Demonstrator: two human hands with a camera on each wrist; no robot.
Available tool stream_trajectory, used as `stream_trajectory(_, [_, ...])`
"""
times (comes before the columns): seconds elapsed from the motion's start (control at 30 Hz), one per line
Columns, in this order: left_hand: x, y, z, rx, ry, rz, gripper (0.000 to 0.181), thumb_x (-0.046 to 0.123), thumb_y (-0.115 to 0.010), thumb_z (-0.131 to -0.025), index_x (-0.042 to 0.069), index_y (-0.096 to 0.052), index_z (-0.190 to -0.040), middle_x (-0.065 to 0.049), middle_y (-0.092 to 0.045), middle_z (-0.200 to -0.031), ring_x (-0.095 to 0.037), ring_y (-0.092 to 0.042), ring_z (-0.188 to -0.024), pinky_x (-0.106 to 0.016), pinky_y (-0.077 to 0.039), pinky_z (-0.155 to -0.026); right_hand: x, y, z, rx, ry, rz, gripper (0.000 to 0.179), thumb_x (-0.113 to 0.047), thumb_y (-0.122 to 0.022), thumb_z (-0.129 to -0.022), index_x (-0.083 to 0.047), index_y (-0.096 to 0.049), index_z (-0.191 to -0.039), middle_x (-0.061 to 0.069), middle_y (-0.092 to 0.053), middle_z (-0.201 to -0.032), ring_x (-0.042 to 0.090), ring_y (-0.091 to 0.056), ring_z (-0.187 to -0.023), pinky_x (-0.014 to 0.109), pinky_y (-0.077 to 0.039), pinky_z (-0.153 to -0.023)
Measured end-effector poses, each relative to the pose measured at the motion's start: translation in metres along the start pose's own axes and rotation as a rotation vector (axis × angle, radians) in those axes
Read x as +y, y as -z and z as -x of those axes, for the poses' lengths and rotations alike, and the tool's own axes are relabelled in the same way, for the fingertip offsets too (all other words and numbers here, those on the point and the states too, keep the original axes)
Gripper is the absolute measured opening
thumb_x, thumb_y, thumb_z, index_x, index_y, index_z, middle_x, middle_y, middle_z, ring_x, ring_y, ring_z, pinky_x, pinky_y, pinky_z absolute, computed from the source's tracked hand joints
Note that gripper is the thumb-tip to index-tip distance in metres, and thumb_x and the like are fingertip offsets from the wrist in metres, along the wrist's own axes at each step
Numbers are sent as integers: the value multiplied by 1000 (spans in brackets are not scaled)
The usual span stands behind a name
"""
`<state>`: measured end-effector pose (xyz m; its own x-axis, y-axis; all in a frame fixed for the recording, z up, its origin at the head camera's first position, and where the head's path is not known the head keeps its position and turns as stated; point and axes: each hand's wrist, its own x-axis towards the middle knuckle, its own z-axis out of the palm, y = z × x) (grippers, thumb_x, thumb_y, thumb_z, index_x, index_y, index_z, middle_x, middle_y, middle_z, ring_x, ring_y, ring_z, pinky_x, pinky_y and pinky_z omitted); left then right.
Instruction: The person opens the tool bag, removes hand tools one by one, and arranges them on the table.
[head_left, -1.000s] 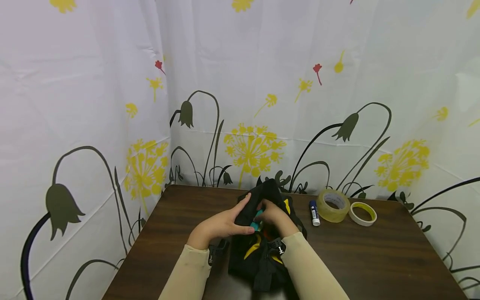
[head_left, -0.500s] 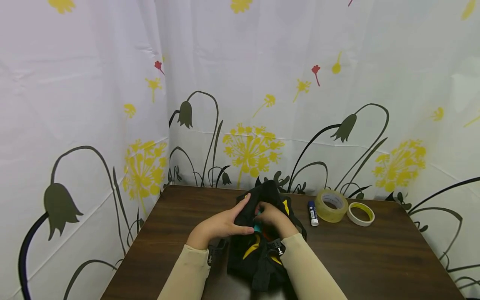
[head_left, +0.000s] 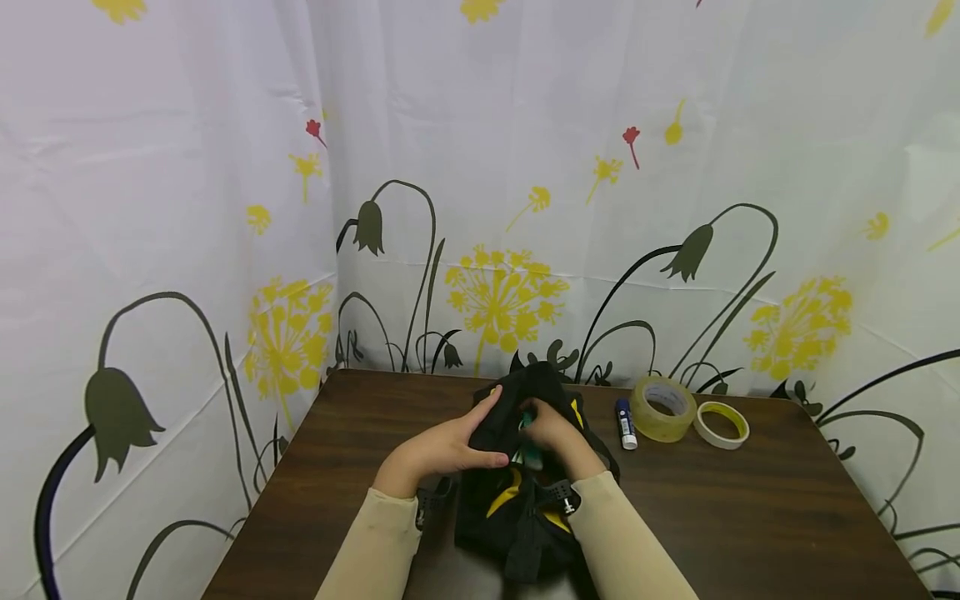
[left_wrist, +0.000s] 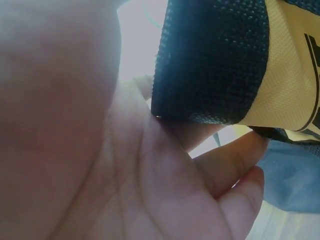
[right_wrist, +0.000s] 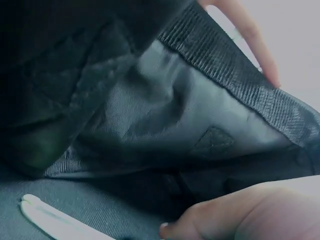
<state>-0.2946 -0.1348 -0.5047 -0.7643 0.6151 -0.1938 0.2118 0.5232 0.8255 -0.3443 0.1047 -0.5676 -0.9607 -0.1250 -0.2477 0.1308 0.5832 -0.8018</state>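
A black bag (head_left: 489, 529) with yellow patches sits on the table, its mouth gaping upward. My left hand (head_left: 442, 446) holds its left rim, thumb toward the near side and fingers spread toward the far side. In the left wrist view, the palm faces a black webbing edge (left_wrist: 210, 65) beside a yellow panel with black lettering. My right hand (head_left: 553, 433) reaches into the mouth, beside a teal-green item (head_left: 531, 455). The right wrist view shows the grey lining, my thumb (right_wrist: 200, 222) and a thin whitish-green piece (right_wrist: 60, 220). My right fingertips are hidden; I cannot tell whether they grip anything.
Right of the bag on the brown wooden table (head_left: 750, 517) lie a blue-and-white glue stick (head_left: 626, 425), a wide roll of clear tape (head_left: 663, 408) and a narrower white tape roll (head_left: 722, 426). A flower-patterned curtain (head_left: 495, 167) hangs behind the table.
My right hand has shifted slightly to the right within the bag's mouth, and more of the teal-green item shows beside it. My left hand stays put on the rim.
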Motion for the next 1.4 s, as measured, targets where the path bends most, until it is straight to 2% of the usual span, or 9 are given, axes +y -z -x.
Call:
stream_trajectory(0.1, [-1,0,-1,-6,-7,-3,116,66,-78,-94,45,1,-176,-4,-11,-185,-40,-34,-164,-64,-37,-127,-1,1,6,-10,-20,-62,77,-11,-78,-95,-2,-43,-162,27,-53,-156,43,-58,-130,61,-52,-109])
stream_trajectory(0.17, [-2,-1,-1,-7,-6,2,115,66,-78,-94,48,2,-174,-3,-10,-185,-40,-33,-165,-64,-37,-128,-2,3,10,-27,-27,-93,81,-12,-79,-95,3,-38,-164,28,-53,-154,43,-59,-128,59,-54,-107])
stream_trajectory(0.27, [-3,-1,-1,-1,-3,12,114,66,-78,-94,51,3,-173,-4,-11,-185,-40,-34,-164,-64,-38,-127,-8,10,18,-38,-17,-113,68,-14,-79,-96,6,-49,-153,25,-60,-140,37,-64,-114,49,-59,-94])
stream_trajectory(0.37, [-2,1,-1,5,2,14,116,65,-79,-94,50,3,-174,-5,-12,-184,-39,-34,-164,-64,-38,-127,-17,19,26,-24,4,-127,52,-16,-77,-98,2,-58,-143,19,-64,-128,31,-66,-103,40,-59,-84])
stream_trajectory(0.6, [0,1,-2,10,-8,-15,119,66,-79,-93,44,4,-176,-6,-14,-184,-40,-36,-163,-64,-38,-127,-28,37,43,-41,64,-165,49,-17,-69,-105,-8,-52,-150,15,-64,-108,25,-65,-84,32,-57,-69])
stream_trajectory(0.83, [0,1,-1,10,-20,-21,122,70,-79,-91,40,4,-176,-6,-14,-184,-39,-37,-163,-62,-39,-128,-32,50,62,-59,102,-185,63,-17,-66,-108,-8,-37,-163,18,-65,-119,25,-67,-89,35,-59,-74])
stream_trajectory(0.97, [-1,2,-1,10,-15,-23,122,71,-78,-91,41,4,-176,-8,-16,-184,-40,-38,-162,-63,-39,-127,-35,59,71,-95,176,-264,68,-11,-69,-105,-4,-34,-162,15,-61,-111,23,-65,-91,33,-60,-80])
stream_trajectory(1.2, [0,1,-1,11,-5,-17,123,70,-80,-90,42,4,-176,-7,-16,-184,-39,-39,-162,-62,-38,-128,-40,77,93,-7,250,-364,39,-11,-70,-105,0,-55,-140,10,-62,-110,20,-62,-97,29,-58,-81])
stream_trajectory(1.4, [2,1,0,23,-10,-25,123,70,-80,-90,40,2,-176,-6,-16,-184,-39,-39,-162,-63,-38,-128,-34,91,103,82,270,-394,52,-17,-71,-108,-4,-50,-153,10,-68,-112,16,-64,-97,25,-59,-81])
